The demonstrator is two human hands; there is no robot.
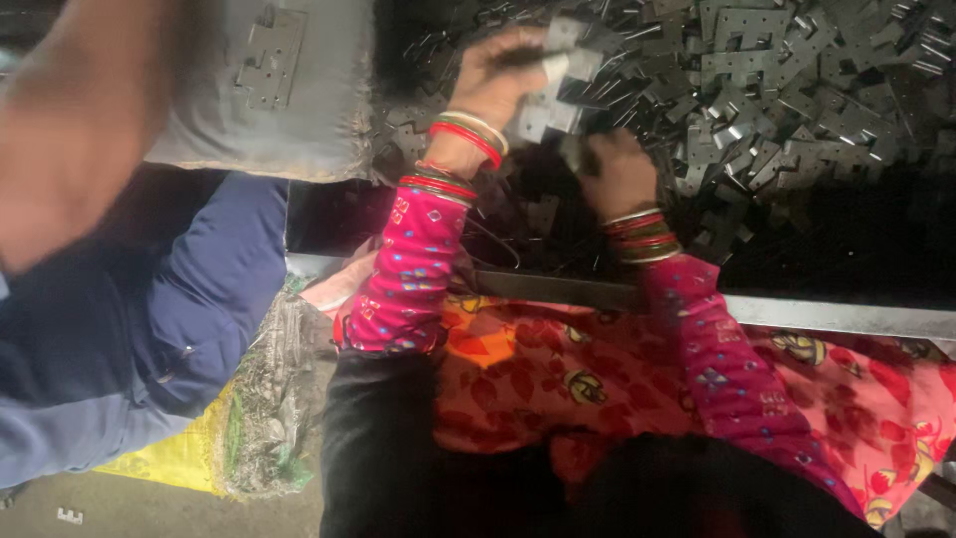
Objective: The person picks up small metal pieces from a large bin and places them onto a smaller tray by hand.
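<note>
Dim workshop light falls on a dark heap of flat metal hinge plates (797, 90) behind a steel rail (846, 317), where the left hand (503, 75) curls shut around several pale plates (558, 85) lifted off the pile, while the right hand (619, 171), just beside, digs fingers-down into it, its grip hidden.

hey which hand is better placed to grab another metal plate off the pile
Probably the right hand. It looks free and rests low at the near edge of the pile of metal plates. The left hand already grips a bunch of plates.
</note>
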